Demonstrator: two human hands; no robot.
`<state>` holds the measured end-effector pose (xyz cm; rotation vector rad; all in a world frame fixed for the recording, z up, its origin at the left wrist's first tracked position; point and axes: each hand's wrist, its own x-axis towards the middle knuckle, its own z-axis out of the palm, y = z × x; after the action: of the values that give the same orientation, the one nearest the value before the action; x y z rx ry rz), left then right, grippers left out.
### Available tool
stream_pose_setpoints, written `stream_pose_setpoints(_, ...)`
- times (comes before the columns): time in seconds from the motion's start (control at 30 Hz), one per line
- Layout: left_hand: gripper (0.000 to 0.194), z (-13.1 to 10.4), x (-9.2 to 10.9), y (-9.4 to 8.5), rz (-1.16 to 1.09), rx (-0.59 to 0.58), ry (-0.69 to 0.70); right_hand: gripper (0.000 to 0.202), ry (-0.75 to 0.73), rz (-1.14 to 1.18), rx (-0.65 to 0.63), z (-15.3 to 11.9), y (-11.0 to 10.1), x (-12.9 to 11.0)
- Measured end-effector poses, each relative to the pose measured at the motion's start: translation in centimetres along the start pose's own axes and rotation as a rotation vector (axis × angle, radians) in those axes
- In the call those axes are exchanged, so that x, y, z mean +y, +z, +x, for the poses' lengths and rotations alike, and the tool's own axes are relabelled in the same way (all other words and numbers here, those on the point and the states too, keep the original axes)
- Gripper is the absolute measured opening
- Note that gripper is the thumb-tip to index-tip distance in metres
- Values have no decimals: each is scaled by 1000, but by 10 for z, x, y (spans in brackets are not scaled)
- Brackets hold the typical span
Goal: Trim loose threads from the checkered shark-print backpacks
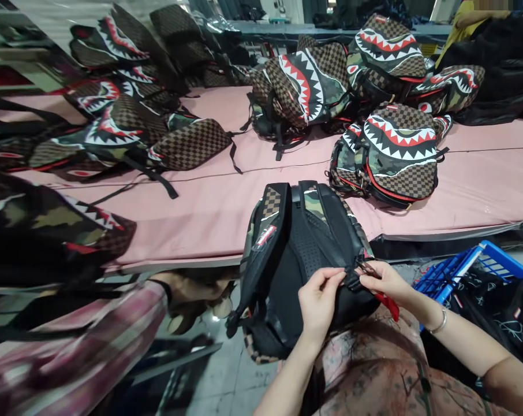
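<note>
A backpack [305,242] leans on the table's front edge and against my lap, its black padded back and shoulder straps facing up. At its right side, my left hand [320,297] is closed in a pinch on a black strap [352,277] with a buckle-like piece. Close beside it, my right hand [385,282] is closed around thread snips [366,267], whose thin brownish blades point at the strap. A strip of red cloth [389,305] hangs below that hand. The fingers partly hide the strap's end and the snips' handles.
Several checkered shark-mouth backpacks [402,153] lie on the pink-covered table [192,214], with more piled at the left. A blue basket [482,254] of black items stands at my right. At left, another person's plaid sleeve [127,323] is near a camouflage backpack [58,225].
</note>
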<state>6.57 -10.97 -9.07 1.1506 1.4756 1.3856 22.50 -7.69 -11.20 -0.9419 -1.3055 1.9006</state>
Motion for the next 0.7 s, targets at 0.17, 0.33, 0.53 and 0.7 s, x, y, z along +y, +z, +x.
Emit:
stream_pose_setpoints(0.17, 22, 0, 2, 4, -315, 55, -230, 32, -287, -401, 87, -3, -11, -23)
stream_pose_setpoints(0.33, 27, 0, 4, 5, -396, 60, -293, 20, -594, -1031, 49, 7, -32, -59)
stream_pose_setpoints(0.53, 26, -1, 6, 9, -366, 43, -271, 31, -720, -1457, -320, 24, -25, -97)
stream_pose_setpoints(0.7, 30, -1, 8, 7, -432, 33, -313, 32, -804, -1587, -311, 28, -19, -99)
